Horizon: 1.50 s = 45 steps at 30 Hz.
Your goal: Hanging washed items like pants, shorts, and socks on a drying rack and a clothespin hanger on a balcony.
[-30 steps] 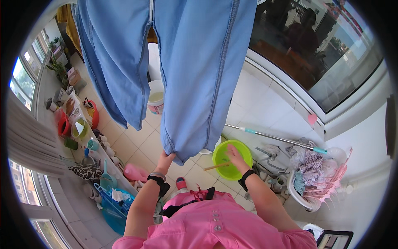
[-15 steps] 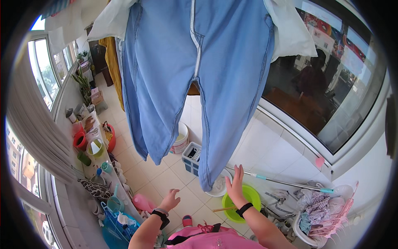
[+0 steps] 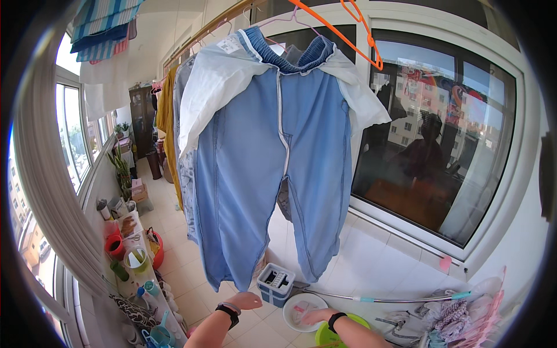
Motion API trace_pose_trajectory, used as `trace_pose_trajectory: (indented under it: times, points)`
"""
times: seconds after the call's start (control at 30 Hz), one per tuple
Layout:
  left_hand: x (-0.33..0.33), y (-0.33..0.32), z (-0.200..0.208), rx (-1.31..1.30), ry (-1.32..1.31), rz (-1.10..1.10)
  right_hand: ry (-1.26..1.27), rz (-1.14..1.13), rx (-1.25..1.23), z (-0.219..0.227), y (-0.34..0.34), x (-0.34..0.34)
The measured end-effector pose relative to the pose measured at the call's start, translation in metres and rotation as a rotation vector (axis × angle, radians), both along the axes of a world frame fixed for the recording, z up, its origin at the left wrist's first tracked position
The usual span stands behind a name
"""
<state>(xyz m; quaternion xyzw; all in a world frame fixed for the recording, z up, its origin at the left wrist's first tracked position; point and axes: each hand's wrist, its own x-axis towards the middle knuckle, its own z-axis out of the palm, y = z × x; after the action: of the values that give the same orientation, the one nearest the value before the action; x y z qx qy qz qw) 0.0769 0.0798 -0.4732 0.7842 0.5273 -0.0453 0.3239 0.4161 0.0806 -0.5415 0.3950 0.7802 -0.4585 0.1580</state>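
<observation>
Light blue trousers, inside out (image 3: 243,151), hang before me from a pale purple hanger (image 3: 290,20), with white pocket linings spread at both sides of the elastic waistband. My left hand (image 3: 243,300) is just below the trouser hems, fingers loosely bent, and nothing shows in it. Over a white basin (image 3: 290,323) on the floor, my right hand (image 3: 318,316) has its fingers stretched leftward and holds nothing visible. Both hands are apart from the trousers. A dark band sits on each wrist.
Clothes including a mustard garment (image 3: 168,127) hang behind on the rail. An orange hanger (image 3: 371,40) is at the upper right. A blue-grey crate (image 3: 275,285), a green basin (image 3: 354,322) and a teal-tipped pole (image 3: 394,300) lie low. A shelf (image 3: 142,261) holds several containers.
My view has tilted up, bringing the waistband and hangers into sight, and the trousers look farther off. Both raised, spread hands have lowered and their fingers have drawn in.
</observation>
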Motion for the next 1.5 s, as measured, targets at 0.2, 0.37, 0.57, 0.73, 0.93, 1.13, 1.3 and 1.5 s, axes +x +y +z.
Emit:
trace_pose_trajectory:
  times: [0.2,0.37,0.57,0.73,0.93,1.13,1.3,1.5]
  points:
    - [0.03,-0.042,0.104,1.17,0.023,0.113,-0.229,-0.323,0.193,-0.136,-0.092,0.159]
    - [-0.015,-0.016,0.148,1.306,0.417,0.322,-0.182,-0.239,0.0,-0.133,-0.129,0.18]
    - [-0.021,-0.026,0.136,1.682,-0.117,0.514,-0.15,-0.335,0.199,-0.21,-0.175,0.249]
    - [-0.068,-0.023,0.121,1.142,-0.693,0.908,-0.343,0.037,0.278,-0.183,-0.199,0.208]
    - [-0.085,-0.072,-0.015,0.549,0.106,0.946,-0.215,-0.112,0.358,-0.187,-0.23,0.222]
    - [-0.037,-0.102,-0.121,-0.125,0.039,0.069,0.195,-1.168,0.003,-0.209,-0.291,0.236]
    - [0.137,-0.048,0.014,-0.029,-0.407,0.083,0.057,-1.073,0.137,-0.21,-0.372,0.256]
    - [0.125,0.041,-0.061,0.105,-0.398,0.605,0.063,-1.201,-0.033,-0.201,-0.449,0.259]
